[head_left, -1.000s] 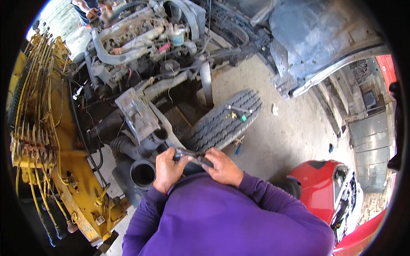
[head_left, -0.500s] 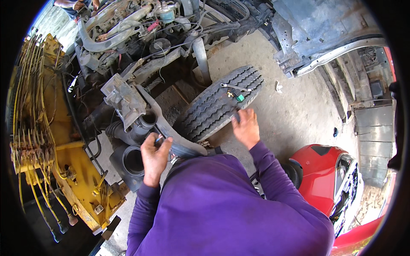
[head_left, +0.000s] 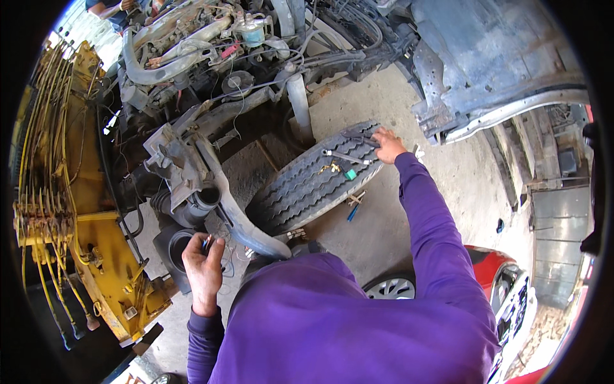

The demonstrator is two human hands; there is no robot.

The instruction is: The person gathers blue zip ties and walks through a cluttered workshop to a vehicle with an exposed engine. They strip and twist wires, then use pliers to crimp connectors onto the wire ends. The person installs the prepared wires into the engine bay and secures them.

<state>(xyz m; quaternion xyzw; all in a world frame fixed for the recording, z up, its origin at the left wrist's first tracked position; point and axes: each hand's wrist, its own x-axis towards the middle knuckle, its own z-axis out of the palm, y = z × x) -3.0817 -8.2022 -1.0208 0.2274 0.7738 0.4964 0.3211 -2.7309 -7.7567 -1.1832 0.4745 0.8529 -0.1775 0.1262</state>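
Note:
My left hand [head_left: 204, 265] is closed in a pinch on a thin wire with coloured strands [head_left: 207, 242], beside a round black duct opening [head_left: 181, 246]. My right hand [head_left: 388, 146] reaches to the far right end of a treaded tyre [head_left: 288, 192]. Its fingers close on one end of a dark slim tool [head_left: 359, 137] at the tread; the tool's exact kind is unclear. On the tread nearby lie a metal wrench [head_left: 345, 157], a small green block [head_left: 350, 173] and some small brass-coloured bits [head_left: 331, 168].
A blue-handled tool [head_left: 353, 213] lies on the concrete beside the tyre. Ahead is an exposed engine [head_left: 211, 51]; yellow machinery with levers [head_left: 105, 256] stands at left. A red car [head_left: 489, 265] is at right, a large metal panel [head_left: 492, 57] at far right. Another person's arm [head_left: 115, 9] shows top left.
My right hand has moved away from me and to the right, to the tyre's far end. My left hand has drawn back and left, still pinching the wire.

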